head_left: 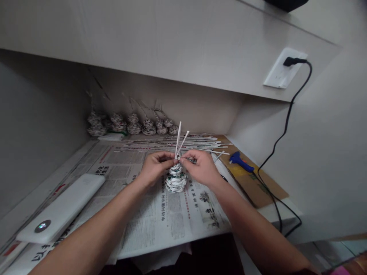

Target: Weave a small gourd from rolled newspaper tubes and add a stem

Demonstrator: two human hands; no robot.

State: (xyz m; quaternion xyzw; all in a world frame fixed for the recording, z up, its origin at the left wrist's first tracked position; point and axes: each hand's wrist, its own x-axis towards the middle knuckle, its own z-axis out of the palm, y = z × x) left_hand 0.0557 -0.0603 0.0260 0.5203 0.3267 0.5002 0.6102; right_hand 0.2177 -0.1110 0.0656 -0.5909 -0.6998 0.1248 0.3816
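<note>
A small gourd-shaped weaving of rolled paper strips (pixel 176 179) stands on newspaper (pixel 149 221) in front of me. Two pale paper strips (pixel 179 139) stick up from its narrow top. My left hand (pixel 156 165) pinches the neck from the left, thumb and forefinger at the base of these strips. From the right, my right hand (pixel 199 164) pinches at the same top, its fingertips close to those of the left. Exactly which strip end each hand grips is too small to make out.
Several woven paper gourds (pixel 149 126) line the back wall. Loose paper sticks (pixel 172 143) lie behind my hands. On the right, a blue-handled glue gun (pixel 242 162) rests on cardboard (pixel 258 187), its black cord running to a wall socket (pixel 285 68). A white power bank (pixel 61 208) lies left.
</note>
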